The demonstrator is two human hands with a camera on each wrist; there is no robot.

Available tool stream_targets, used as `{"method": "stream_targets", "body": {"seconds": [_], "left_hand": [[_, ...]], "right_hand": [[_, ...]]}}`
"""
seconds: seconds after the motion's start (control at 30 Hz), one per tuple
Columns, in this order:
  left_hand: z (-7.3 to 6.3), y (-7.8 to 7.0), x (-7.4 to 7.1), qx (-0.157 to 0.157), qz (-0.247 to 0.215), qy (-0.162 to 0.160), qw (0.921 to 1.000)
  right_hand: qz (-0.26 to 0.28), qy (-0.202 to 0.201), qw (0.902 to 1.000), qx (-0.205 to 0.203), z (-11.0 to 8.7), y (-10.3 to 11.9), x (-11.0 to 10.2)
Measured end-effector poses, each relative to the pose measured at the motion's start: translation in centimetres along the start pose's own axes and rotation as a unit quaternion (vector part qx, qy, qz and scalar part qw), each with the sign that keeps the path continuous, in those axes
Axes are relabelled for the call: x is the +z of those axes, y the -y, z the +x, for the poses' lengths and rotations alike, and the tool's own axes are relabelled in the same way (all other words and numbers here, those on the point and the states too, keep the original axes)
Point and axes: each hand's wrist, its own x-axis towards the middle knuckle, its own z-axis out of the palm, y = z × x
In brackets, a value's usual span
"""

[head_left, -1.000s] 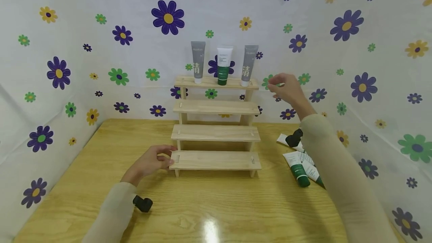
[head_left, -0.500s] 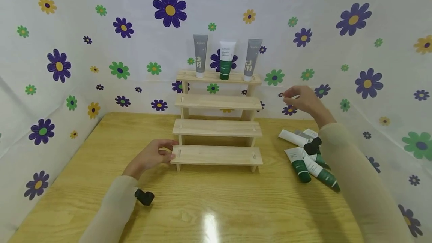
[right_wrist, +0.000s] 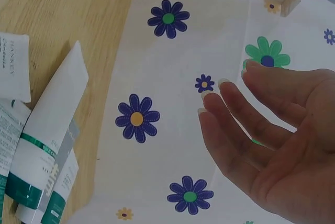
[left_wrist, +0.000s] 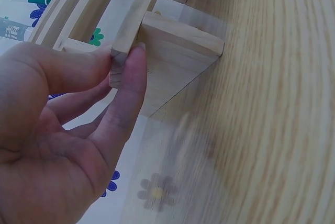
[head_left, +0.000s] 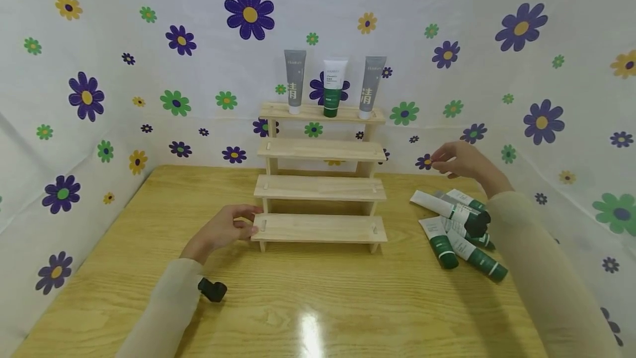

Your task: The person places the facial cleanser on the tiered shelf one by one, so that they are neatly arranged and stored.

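A stepped wooden rack (head_left: 318, 227) of pale wood stands on the table. On its top step a grey tube (head_left: 295, 83), a white and green tube (head_left: 333, 86) and a second grey tube (head_left: 371, 87) stand upright on their caps. My left hand (head_left: 221, 232) pinches the left end of the lowest step between thumb and finger, plain in the left wrist view. Above the tube pile at the right, my right hand (head_left: 462, 160) hangs in the air with relaxed, slightly bent fingers. Nothing is in it, as the right wrist view shows.
Several squeeze tubes (head_left: 438, 242), mostly white and green, lie heaped right of the rack. A flower-printed white cloth (head_left: 208, 70) hangs behind and at both sides of the wooden table (head_left: 278, 303). Black wrist cameras sit on both sleeves.
My right hand has drawn away from the right grey tube on the top step, moving right and down over the pile. My left hand keeps its hold on the lowest step.
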Motion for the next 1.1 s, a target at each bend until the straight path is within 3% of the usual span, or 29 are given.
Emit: {"method": "stream_targets", "body": {"seconds": [0.2,0.5,0.73,1.1], "left_hand": [[-0.2,0.1,0.0,0.0,0.001,-0.002,1.0],[-0.1,0.4,0.0,-0.006,-0.005,-0.005,1.0],[-0.2,0.3,-0.1,-0.006,-0.012,-0.001,0.9999],[-0.2,0.2,0.0,-0.007,-0.012,-0.003,0.9999]], "right_hand": [[-0.02,0.017,0.9997,0.002,-0.7,-0.7,0.1],[0.007,0.06,0.9977,0.03,-1.5,-2.1,0.9],[0.035,0.117,0.9921,0.03,-2.5,-2.9,2.2],[0.04,0.152,0.9862,0.052,-3.7,-5.3,4.7]]}}
